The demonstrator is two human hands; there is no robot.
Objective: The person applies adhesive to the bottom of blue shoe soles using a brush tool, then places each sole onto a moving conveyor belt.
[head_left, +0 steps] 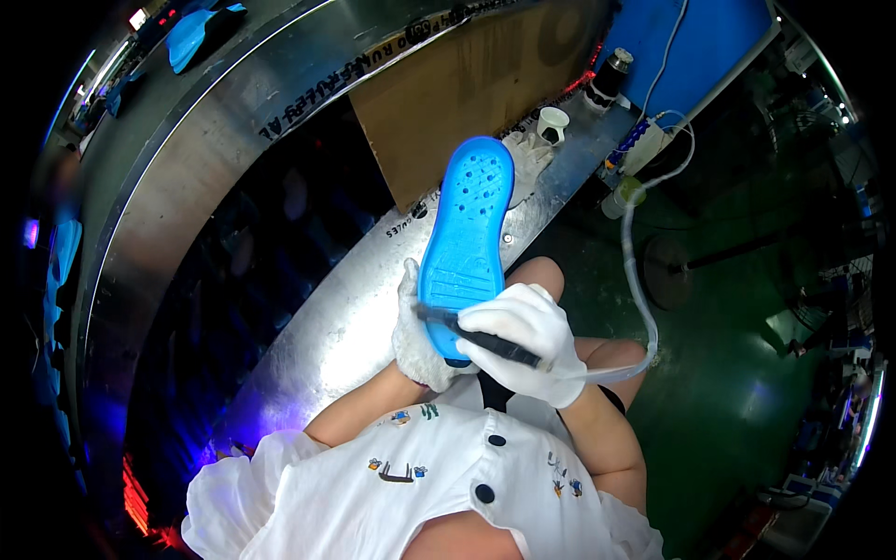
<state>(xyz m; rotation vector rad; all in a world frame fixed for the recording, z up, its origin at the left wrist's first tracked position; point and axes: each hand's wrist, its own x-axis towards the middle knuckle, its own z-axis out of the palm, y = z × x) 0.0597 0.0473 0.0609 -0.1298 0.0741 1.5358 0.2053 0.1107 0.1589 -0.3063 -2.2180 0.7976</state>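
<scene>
Sits at a shiny metal bench [345, 313], facing a brown cardboard sheet [457, 93] near its far side and a blue panel [691, 42] at upper right. Trails a clear hose [646, 313] at right, curving up from behind the right hand. Holds a long blue shoe sole [467, 229] in front of the body, by the bench's near edge, with its pitted end away. Supports the sole's near part and left edge in the left hand [415, 331], gloved in white. Cannot tell the placing of the fingers behind it. Closes the white-gloved right hand [523, 338] firmly around a black pen-like tool [499, 345]. Lays that tool across the sole's near part, pointing its tip toward the left edge, just beside the left glove. Cannot tell touching from hovering at the tip. Blocks sight of some of the sole's near end with right hand and tool. Has crumpled white fabric [532, 161] on the bench, partly hidden by the sole's far end, then a dark flask [609, 82] farther back, and a white cup [553, 125] between.
</scene>
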